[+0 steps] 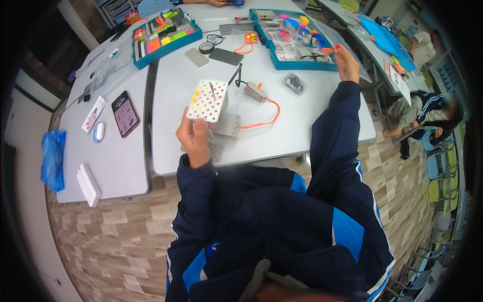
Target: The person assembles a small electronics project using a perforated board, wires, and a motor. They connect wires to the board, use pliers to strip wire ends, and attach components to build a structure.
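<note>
My left hand (192, 137) grips a white perforated plate assembly (208, 100) with small yellow and red pegs in its holes, held upright above the near edge of the white table (282, 136). A grey block (229, 124) sits just behind it. An orange wire (261, 122) runs from it to a small grey module (255, 91). My right hand (346, 61) is stretched far out over the table beside the teal parts case (294, 38), fingers together; whether it holds anything is hidden.
A second teal case (163, 34) of coloured parts lies at the back left. Grey perforated plates (226, 56) and a tape roll (206, 48) lie nearby. On the left table sit a phone (125, 113), a white box (88, 184) and a blue bag (52, 158). Another person (427, 118) sits at right.
</note>
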A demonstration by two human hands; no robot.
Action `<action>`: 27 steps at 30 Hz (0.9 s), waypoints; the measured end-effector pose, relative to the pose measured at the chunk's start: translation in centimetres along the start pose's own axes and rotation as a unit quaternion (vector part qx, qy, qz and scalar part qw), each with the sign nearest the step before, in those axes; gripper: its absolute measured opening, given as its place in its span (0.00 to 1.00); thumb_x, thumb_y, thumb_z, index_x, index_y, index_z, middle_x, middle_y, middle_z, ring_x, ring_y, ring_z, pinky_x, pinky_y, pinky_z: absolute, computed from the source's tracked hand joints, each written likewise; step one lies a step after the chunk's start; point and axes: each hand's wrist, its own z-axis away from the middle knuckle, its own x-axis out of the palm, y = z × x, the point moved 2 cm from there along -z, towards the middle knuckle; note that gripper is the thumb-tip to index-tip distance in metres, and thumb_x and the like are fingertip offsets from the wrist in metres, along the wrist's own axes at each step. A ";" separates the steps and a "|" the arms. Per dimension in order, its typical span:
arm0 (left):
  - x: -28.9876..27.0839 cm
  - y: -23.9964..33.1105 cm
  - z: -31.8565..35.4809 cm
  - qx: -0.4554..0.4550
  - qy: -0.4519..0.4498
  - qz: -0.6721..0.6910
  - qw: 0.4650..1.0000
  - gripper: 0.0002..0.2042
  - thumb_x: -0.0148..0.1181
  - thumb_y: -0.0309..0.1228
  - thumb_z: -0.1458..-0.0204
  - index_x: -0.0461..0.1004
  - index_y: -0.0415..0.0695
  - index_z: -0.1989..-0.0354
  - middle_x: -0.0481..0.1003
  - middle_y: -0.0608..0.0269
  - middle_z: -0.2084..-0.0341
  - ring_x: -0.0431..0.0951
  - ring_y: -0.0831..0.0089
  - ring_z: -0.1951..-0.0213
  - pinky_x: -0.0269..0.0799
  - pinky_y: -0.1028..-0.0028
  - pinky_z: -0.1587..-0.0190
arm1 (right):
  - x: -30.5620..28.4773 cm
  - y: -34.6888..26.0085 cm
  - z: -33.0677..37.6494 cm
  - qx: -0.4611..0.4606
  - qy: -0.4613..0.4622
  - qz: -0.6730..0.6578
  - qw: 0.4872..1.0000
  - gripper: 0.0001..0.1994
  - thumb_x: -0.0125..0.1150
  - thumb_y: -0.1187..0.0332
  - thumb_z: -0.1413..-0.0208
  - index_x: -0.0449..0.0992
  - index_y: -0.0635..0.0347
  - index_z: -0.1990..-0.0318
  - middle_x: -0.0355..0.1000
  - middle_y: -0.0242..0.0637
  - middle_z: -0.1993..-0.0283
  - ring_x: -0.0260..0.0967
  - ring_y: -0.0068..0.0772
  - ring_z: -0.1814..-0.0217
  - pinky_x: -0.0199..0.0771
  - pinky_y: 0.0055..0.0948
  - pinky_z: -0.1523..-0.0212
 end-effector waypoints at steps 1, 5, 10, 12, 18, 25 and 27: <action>0.1 0.0 0.0 0.001 -0.008 0.007 1.000 0.26 0.56 0.50 0.34 0.75 0.33 0.52 0.78 0.63 0.69 0.74 0.79 0.70 0.69 0.77 0.67 | -1.1 0.1 -0.6 -0.014 0.020 -0.037 0.999 0.20 0.63 0.81 0.41 0.71 0.85 0.43 0.75 0.56 0.46 0.78 0.50 0.44 0.78 0.34 0.38; 0.2 0.4 0.0 0.003 -0.004 0.010 1.000 0.24 0.58 0.49 0.35 0.76 0.34 0.55 0.76 0.65 0.72 0.74 0.80 0.70 0.68 0.77 0.66 | -2.1 0.6 -1.3 -0.068 0.055 -0.090 0.992 0.17 0.64 0.81 0.41 0.73 0.84 0.47 0.76 0.57 0.47 0.78 0.52 0.46 0.79 0.36 0.38; 0.1 0.3 -0.1 -0.018 -0.014 0.016 1.000 0.24 0.60 0.51 0.36 0.76 0.35 0.60 0.75 0.65 0.74 0.73 0.80 0.71 0.67 0.77 0.67 | 5.9 1.1 2.9 -0.024 -0.020 0.114 0.993 0.16 0.66 0.73 0.39 0.77 0.75 0.47 0.79 0.46 0.49 0.80 0.38 0.48 0.80 0.29 0.44; 0.1 -0.1 -0.1 -0.028 -0.022 0.021 0.999 0.25 0.61 0.52 0.37 0.75 0.35 0.61 0.75 0.66 0.74 0.71 0.80 0.71 0.67 0.77 0.67 | 11.0 1.8 5.3 0.006 -0.101 0.206 0.973 0.15 0.66 0.69 0.38 0.79 0.73 0.49 0.81 0.44 0.52 0.82 0.33 0.53 0.82 0.26 0.52; -0.2 -0.8 0.0 -0.022 -0.037 -0.019 0.999 0.28 0.63 0.53 0.40 0.74 0.33 0.61 0.72 0.55 0.71 0.71 0.67 0.68 0.68 0.70 0.62 | 27.2 4.4 7.0 0.053 -0.483 0.412 0.771 0.16 0.67 0.59 0.39 0.83 0.60 0.51 0.81 0.34 0.57 0.77 0.20 0.57 0.75 0.22 0.56; -0.4 0.1 -0.2 0.009 -0.042 -0.061 0.997 0.27 0.64 0.53 0.43 0.74 0.35 0.63 0.70 0.50 0.73 0.69 0.55 0.69 0.68 0.64 0.63 | 38.6 16.6 -0.3 0.005 -0.442 0.536 0.719 0.12 0.74 0.62 0.47 0.87 0.63 0.64 0.82 0.35 0.71 0.78 0.21 0.74 0.79 0.22 0.71; -0.5 0.2 -0.4 0.015 -0.049 -0.066 0.996 0.27 0.65 0.53 0.43 0.73 0.35 0.65 0.69 0.51 0.74 0.69 0.54 0.70 0.69 0.63 0.61 | 39.5 19.8 -2.2 0.035 -0.414 0.528 0.741 0.13 0.75 0.61 0.48 0.87 0.63 0.64 0.83 0.36 0.71 0.79 0.21 0.73 0.80 0.23 0.70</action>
